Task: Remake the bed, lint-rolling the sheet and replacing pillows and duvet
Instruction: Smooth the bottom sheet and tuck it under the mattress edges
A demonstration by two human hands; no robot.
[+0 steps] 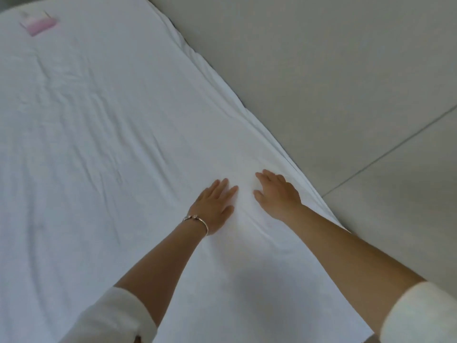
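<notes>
My white sleeves (116, 318) are pushed up, both forearms stretched out over the white sheet (99, 144). My left hand (214, 203), a silver bangle (197, 220) on its wrist, lies palm down on the sheet, fingers straight, gripping nothing. My right hand (278, 194) rests flat just beside it, near the sheet's floor-side edge, fingers spread, likewise holding nothing. At the sheet's far corner lies a pink-and-white lint roller (40, 24), too blurred to show any writing.
</notes>
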